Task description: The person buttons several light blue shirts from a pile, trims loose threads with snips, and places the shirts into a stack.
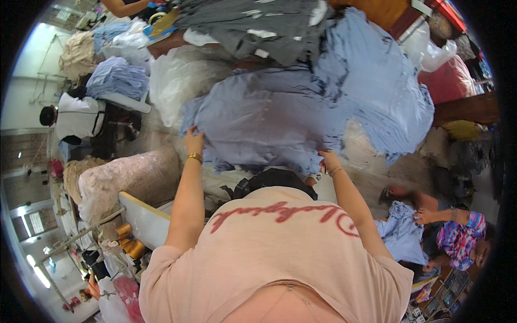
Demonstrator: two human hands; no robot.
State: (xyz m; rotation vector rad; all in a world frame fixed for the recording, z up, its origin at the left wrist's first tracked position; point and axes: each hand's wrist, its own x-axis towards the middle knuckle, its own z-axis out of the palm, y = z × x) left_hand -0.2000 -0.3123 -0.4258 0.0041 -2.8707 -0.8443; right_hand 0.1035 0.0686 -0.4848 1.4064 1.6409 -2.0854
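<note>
The blue shirt (264,116) lies spread across the upper middle of the frame, its line of buttons (265,107) running down near the centre. The left hand (194,142) has its grip pinched on the cloth at the shirt's left edge; the right hand (329,160) appears to have its grip closed on the lower right corner, though the fingertips are partly hidden.

The step in hand looks to be straightening this shirt. To do it well, both grips should draw outward with even, light tension, so the creases leave the front and the buttons stay in line. The right grip sits lower in the frame than the left, so levelling the two would probably keep the lower edge from slanting.

As for edges, the shirt's right side runs up to a heap of light blue garments (377,81), and a sideways pull there could drag the heap along. Dark grey garments (247,29) crowd the top of the frame, and a clear plastic bag (180,81) presses near the upper left. The easiest room for moving seems to be toward the person, at the shirt's lower edge, short of the black bundle (274,182).
</note>
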